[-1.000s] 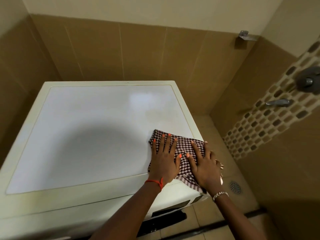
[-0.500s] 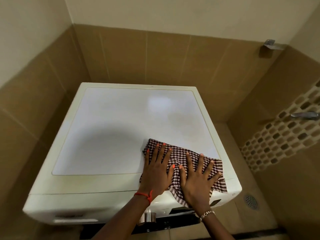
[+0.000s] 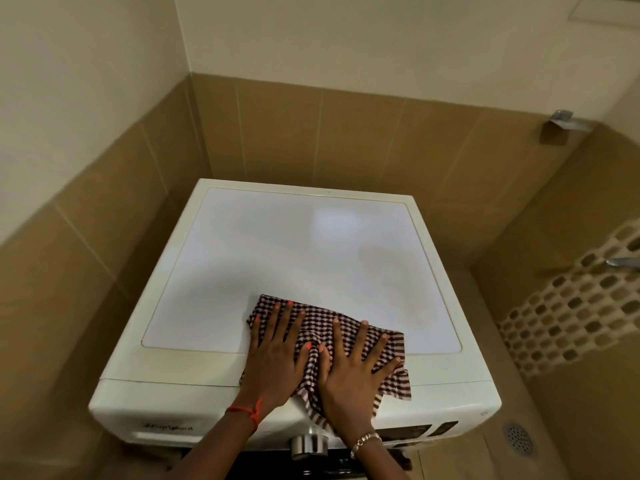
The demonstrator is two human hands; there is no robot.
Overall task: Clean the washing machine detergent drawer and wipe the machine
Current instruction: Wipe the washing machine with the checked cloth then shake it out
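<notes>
Presently the checked cloth (image 3: 322, 323) lies on the top of the washing machine (image 3: 311, 251), at the front edge and right of the middle. Its lower hem hangs over that edge onto the front panel.

The left hand (image 3: 277, 362) and the right hand (image 3: 349, 379) lie side by side on the cloth, thumbs almost touching. The fingers (image 3: 276, 323) are straight and spread. They press the cloth flat and grip nothing.

Progress, as judged: the step in hand is the wiping of the top. The rest of the top looks pale and even, with one bright reflection toward the back right corner. Whether any part has been wiped cannot be told, as no wet streaks or dirt show. The sides and most of the front are hidden.

The pale strip at the front left corner may be the detergent drawer (image 3: 166, 436). It appears closed, and its inside is not visible. Whether it has been cleaned cannot be told.

Writing: a dark brand mark (image 3: 168, 426) sits above that strip, too blurred to read. The dark display panel (image 3: 408, 432) near the front right corner shows nothing legible. A metal knob (image 3: 309, 445) sits below the front edge, between the wrists.

Surroundings: brown wall tiles enclose the machine, and a floor drain (image 3: 518, 439) lies to its right.
</notes>
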